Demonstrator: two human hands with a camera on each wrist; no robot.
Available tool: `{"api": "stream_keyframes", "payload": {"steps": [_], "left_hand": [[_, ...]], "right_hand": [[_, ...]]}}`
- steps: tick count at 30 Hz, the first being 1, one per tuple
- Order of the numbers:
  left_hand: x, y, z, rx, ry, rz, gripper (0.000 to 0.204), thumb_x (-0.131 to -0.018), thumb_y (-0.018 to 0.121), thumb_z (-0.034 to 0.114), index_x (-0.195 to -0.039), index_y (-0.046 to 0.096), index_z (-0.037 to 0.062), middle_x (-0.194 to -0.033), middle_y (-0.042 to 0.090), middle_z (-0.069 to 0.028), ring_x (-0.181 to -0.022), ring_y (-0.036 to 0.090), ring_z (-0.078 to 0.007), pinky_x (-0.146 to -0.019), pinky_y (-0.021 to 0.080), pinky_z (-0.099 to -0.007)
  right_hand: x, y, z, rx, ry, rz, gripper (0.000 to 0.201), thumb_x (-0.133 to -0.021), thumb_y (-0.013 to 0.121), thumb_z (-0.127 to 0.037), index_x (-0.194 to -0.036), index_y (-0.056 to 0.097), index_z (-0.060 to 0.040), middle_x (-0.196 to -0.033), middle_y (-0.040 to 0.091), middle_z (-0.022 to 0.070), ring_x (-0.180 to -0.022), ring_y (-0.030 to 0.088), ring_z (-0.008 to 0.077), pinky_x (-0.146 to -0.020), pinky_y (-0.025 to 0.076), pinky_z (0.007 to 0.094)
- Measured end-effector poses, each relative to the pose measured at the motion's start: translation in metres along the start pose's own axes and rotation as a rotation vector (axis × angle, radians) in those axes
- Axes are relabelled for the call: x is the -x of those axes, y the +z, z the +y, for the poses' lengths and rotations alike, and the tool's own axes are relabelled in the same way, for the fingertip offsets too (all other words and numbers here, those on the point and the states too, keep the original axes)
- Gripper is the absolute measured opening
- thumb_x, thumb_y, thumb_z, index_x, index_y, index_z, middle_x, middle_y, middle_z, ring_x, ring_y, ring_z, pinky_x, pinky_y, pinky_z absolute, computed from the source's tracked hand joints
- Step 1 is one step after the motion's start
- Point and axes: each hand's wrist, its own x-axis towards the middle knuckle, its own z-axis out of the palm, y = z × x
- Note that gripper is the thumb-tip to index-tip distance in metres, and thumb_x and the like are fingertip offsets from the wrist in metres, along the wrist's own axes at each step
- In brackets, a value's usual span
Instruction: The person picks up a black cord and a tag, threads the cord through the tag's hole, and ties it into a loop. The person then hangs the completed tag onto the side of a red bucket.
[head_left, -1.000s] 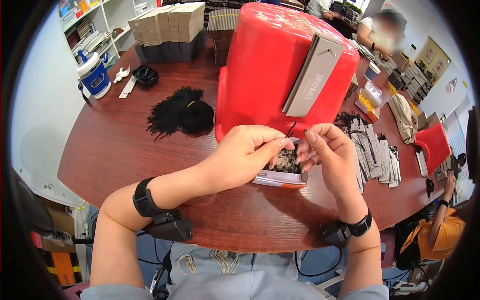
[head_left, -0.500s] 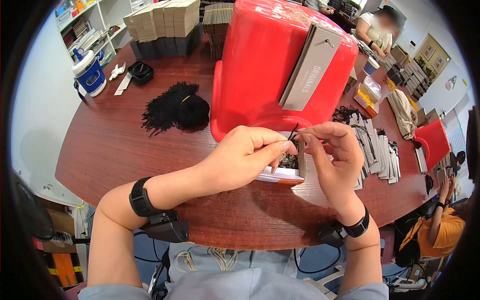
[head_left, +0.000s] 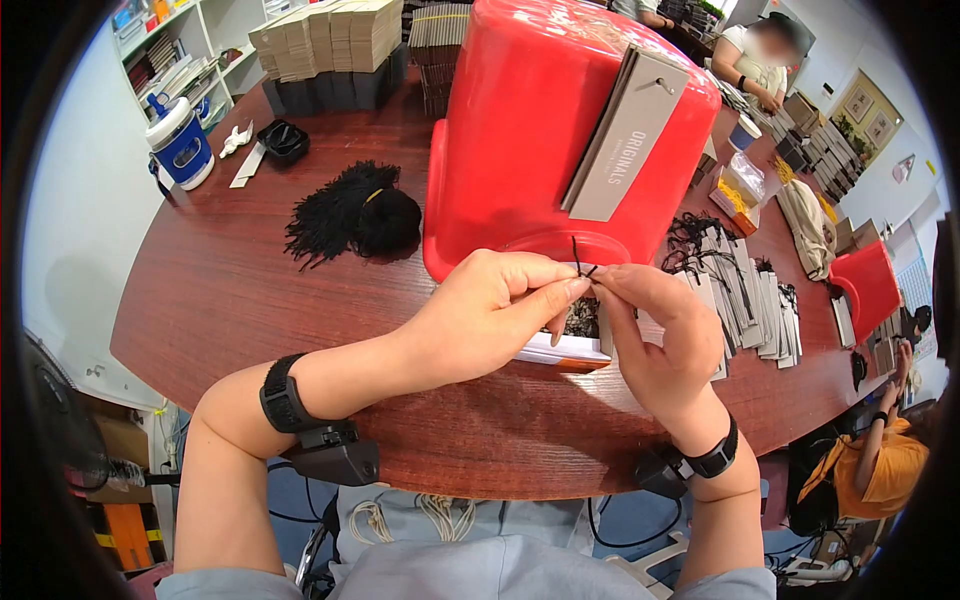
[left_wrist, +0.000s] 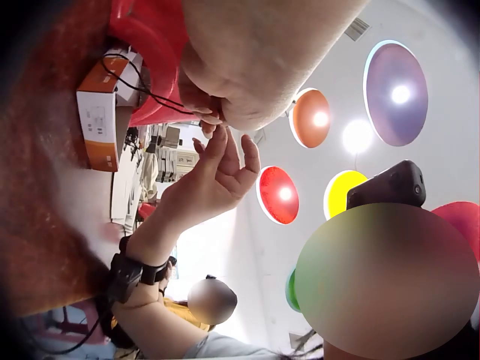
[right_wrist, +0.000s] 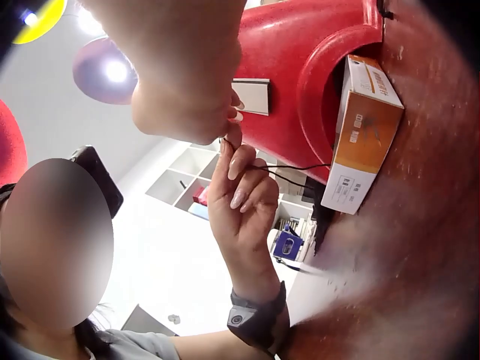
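In the head view the left hand (head_left: 497, 308) pinches a thin black cord (head_left: 576, 250) between thumb and forefinger. The right hand (head_left: 668, 325) meets it there, thumb and forefinger pinching the cord beside the left fingertips. Both wrist views show the cord as two dark strands, (left_wrist: 154, 95) in the left one, running from the fingers down to a small white and orange box (right_wrist: 365, 135). Dark, tangled pieces lie inside that box, partly covered by the hands. A red upturned tub (head_left: 570, 120) stands behind, with a grey tag marked ORIGINALS (head_left: 628, 150) against its side.
A black bundle of cords (head_left: 355, 215) lies left of the tub. Grey tags with black cords (head_left: 735, 290) are spread to the right. Stacked cards (head_left: 330, 45), a blue and white jug (head_left: 181, 145) and a black dish (head_left: 283, 141) stand farther back. Other people sit at the right.
The right hand's fingertips have come in against the left ones at the cord, whose end now points up. The left hand has stayed nearly in place while the view shifted slightly.
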Motion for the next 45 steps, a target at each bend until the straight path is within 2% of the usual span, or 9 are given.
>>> {"api": "stream_keyframes", "payload": {"steps": [5,7,10,18,20,29,32,38,45], "left_hand": [[0.001,0.004,0.001,0.125,0.035,0.056,0.022,-0.087,0.043,0.015,-0.079,0.057,0.0013,-0.061,0.049,0.0024,-0.045,0.035,-0.0005,-0.04,0.027,-0.0161],[0.001,0.005,0.001,0.166,0.034,0.061,0.022,-0.087,0.043,0.014,-0.077,0.057,0.001,-0.063,0.049,0.0017,-0.045,0.035,-0.0007,-0.04,0.027,-0.0159],[0.002,0.004,0.001,0.092,0.111,-0.008,0.019,-0.086,0.045,0.013,-0.077,0.057,0.0004,-0.064,0.048,0.0008,-0.046,0.036,-0.0009,-0.041,0.028,-0.0164],[0.003,0.005,-0.003,-0.083,0.162,-0.024,0.016,-0.084,0.045,0.01,-0.084,0.057,-0.0016,-0.064,0.049,-0.0017,-0.057,0.043,-0.005,-0.05,0.035,-0.0204],[0.003,0.005,-0.003,-0.095,0.141,-0.029,0.017,-0.083,0.046,0.008,-0.09,0.057,-0.0023,-0.063,0.051,-0.0026,-0.059,0.044,-0.0053,-0.052,0.037,-0.0213],[0.006,0.005,0.003,0.028,0.031,-0.16,0.021,-0.086,0.041,0.011,-0.097,0.057,0.0017,-0.067,0.051,-0.0004,-0.054,0.043,-0.0042,-0.048,0.035,-0.0186],[0.005,0.005,0.007,0.122,-0.016,-0.177,0.02,-0.084,0.04,0.005,-0.092,0.055,-0.0053,-0.063,0.051,-0.0019,-0.06,0.048,-0.0066,-0.057,0.04,-0.02],[0.005,0.005,0.009,0.145,-0.091,-0.247,0.021,-0.084,0.04,0.006,-0.094,0.056,-0.0044,-0.061,0.051,-0.0013,-0.058,0.046,-0.0051,-0.054,0.039,-0.0191],[0.005,0.008,0.006,0.119,-0.175,-0.052,0.02,-0.086,0.043,0.01,-0.097,0.057,0.0003,-0.059,0.049,0.0001,-0.048,0.041,-0.003,-0.043,0.033,-0.0187]], "right_hand": [[-0.002,-0.003,-0.007,-0.002,0.007,-0.027,0.019,-0.07,0.058,0.006,-0.087,0.053,0.0015,-0.078,0.06,0.0116,-0.069,0.061,0.0198,-0.059,0.048,0.0245],[-0.002,-0.002,-0.011,-0.372,0.336,0.098,0.019,-0.072,0.056,0.005,-0.091,0.052,0.0034,-0.079,0.06,0.0118,-0.072,0.061,0.0174,-0.063,0.048,0.0236],[-0.006,-0.01,-0.009,-0.436,0.43,-0.064,0.017,-0.075,0.054,0.003,-0.092,0.052,0.0048,-0.081,0.06,0.0126,-0.075,0.06,0.0157,-0.065,0.047,0.0228],[-0.007,-0.015,-0.002,-0.255,0.246,-0.22,0.008,-0.075,0.055,0.002,-0.083,0.057,0.0025,-0.084,0.058,0.0115,-0.077,0.057,0.0138,-0.066,0.047,0.0232],[-0.006,-0.013,-0.005,-0.511,0.454,-0.112,0.008,-0.075,0.054,0.003,-0.083,0.056,0.0032,-0.091,0.055,0.0138,-0.083,0.055,0.0157,-0.072,0.046,0.026],[-0.006,-0.012,-0.003,-1.055,0.666,-0.11,0.008,-0.078,0.052,0.001,-0.086,0.053,0.0036,-0.096,0.055,0.016,-0.087,0.054,0.0184,-0.078,0.044,0.0306],[-0.006,-0.014,-0.002,-1.126,0.676,-0.137,0.006,-0.077,0.053,0.002,-0.083,0.051,0.0027,-0.09,0.056,0.0161,-0.088,0.054,0.0192,-0.077,0.044,0.0314],[-0.004,-0.012,-0.001,-1.065,0.65,-0.091,0.012,-0.075,0.053,0.007,-0.084,0.047,0.0018,-0.083,0.058,0.0131,-0.08,0.057,0.0165,-0.073,0.046,0.0277],[-0.004,-0.013,-0.003,-0.914,0.685,0.093,0.019,-0.075,0.053,0.007,-0.088,0.041,-0.0005,-0.083,0.058,0.0136,-0.075,0.058,0.0152,-0.066,0.048,0.0236]]}}
